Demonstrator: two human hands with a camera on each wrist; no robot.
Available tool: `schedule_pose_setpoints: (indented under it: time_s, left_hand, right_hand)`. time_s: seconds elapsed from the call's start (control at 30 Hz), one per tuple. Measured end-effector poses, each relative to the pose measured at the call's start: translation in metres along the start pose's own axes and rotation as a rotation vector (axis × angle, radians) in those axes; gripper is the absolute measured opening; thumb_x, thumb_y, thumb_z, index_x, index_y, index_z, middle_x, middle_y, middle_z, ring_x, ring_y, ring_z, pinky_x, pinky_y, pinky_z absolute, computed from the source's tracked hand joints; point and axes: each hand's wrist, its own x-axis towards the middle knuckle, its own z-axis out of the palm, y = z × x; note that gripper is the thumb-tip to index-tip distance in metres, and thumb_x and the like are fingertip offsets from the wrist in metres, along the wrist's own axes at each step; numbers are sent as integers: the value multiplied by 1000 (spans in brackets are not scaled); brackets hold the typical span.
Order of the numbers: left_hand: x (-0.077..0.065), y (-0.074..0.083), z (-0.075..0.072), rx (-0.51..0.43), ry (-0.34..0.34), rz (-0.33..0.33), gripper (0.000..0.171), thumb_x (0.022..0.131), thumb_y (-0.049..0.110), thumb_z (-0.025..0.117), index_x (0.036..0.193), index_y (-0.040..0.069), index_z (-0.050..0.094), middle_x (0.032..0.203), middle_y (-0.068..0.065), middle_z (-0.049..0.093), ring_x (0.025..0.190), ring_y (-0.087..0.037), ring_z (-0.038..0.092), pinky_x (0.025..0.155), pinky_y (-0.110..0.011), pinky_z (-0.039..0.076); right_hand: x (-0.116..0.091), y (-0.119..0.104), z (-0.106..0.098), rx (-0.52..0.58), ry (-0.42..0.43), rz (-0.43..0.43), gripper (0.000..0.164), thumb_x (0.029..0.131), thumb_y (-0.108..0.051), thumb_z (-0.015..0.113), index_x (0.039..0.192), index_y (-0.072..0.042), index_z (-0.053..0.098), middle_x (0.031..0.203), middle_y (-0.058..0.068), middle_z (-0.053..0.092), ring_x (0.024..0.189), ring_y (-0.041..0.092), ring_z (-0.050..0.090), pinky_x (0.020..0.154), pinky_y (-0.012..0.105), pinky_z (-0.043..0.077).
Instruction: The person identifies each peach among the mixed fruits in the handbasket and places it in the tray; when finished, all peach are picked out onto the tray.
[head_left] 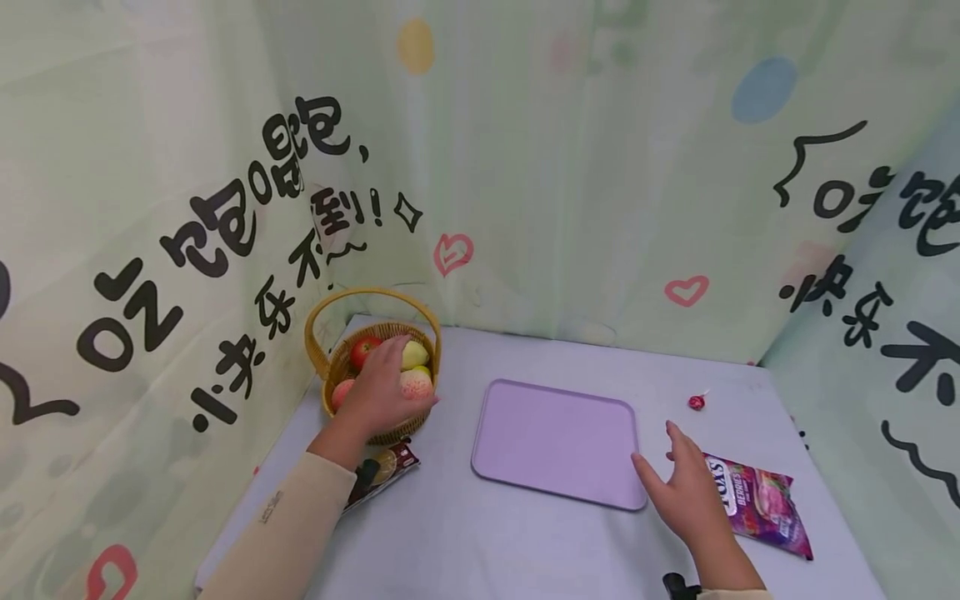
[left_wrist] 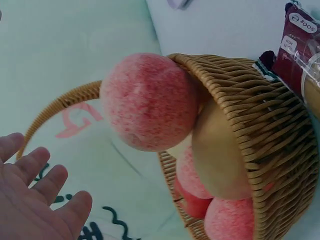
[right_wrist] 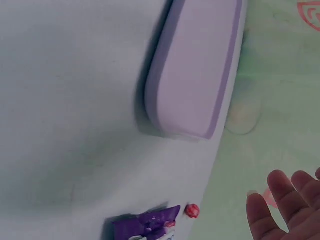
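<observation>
A wicker basket (head_left: 327,368) with a hoop handle stands at the table's back left and holds a red apple (head_left: 364,347), a pale pear (head_left: 415,353) and pink peaches (head_left: 417,383). My left hand (head_left: 384,379) reaches over the basket just above the fruit. In the left wrist view its fingers (left_wrist: 37,200) are straight and apart from the top peach (left_wrist: 150,102) and the basket (left_wrist: 270,125). My right hand (head_left: 684,487) is spread open by the near right corner of a lilac tray (head_left: 555,437), holding nothing. The right wrist view shows its fingers (right_wrist: 282,210) and the tray (right_wrist: 200,65).
A purple snack bag (head_left: 761,504) lies right of my right hand, and a small red candy (head_left: 697,402) lies behind it. A dark snack packet (head_left: 388,468) lies in front of the basket under my left forearm. Printed cloth walls close in the table.
</observation>
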Motion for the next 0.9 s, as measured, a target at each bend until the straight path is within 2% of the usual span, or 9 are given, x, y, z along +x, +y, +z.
schedule_pose_setpoints:
  time_s: [0.2, 0.43, 0.63, 0.8, 0.9]
  left_hand:
    - [9, -15, 9, -78, -59, -80, 103, 84, 53, 80, 161, 13, 24, 159, -12, 34, 147, -36, 30, 114, -62, 38]
    - [10, -19, 19, -129, -123, -176, 101, 85, 52, 78, 161, 14, 23, 161, -15, 32, 147, -38, 31, 113, -65, 37]
    - [11, -24, 29, -143, -128, -198, 98, 84, 45, 81, 159, 12, 27, 159, -16, 35, 147, -39, 29, 112, -63, 41]
    - [12, -29, 34, -165, -145, -224, 101, 83, 50, 81, 160, 14, 27, 160, -14, 35, 145, -37, 34, 111, -63, 42]
    - [12, -31, 38, -185, -161, -235, 103, 82, 54, 81, 160, 15, 27, 161, -13, 35, 145, -35, 38, 113, -62, 41]
  right_hand:
    - [6, 14, 16, 2, -31, 71, 98, 98, -65, 51, 159, 5, 20, 154, 32, 38, 130, 48, 49, 100, 65, 48]
    - [14, 33, 31, -7, -101, 114, 82, 99, -44, 59, 152, 12, 30, 135, 34, 54, 112, 43, 61, 90, 57, 53]
    - [21, 41, 39, -21, -157, 138, 78, 98, -39, 61, 146, 16, 35, 116, 31, 63, 100, 38, 62, 88, 56, 52]
    - [21, 44, 45, -17, -169, 153, 76, 97, -39, 62, 144, 17, 38, 101, 21, 65, 88, 29, 59, 83, 52, 52]
    - [21, 47, 48, -25, -170, 153, 76, 97, -39, 61, 143, 18, 39, 101, 24, 65, 91, 33, 61, 86, 55, 52]
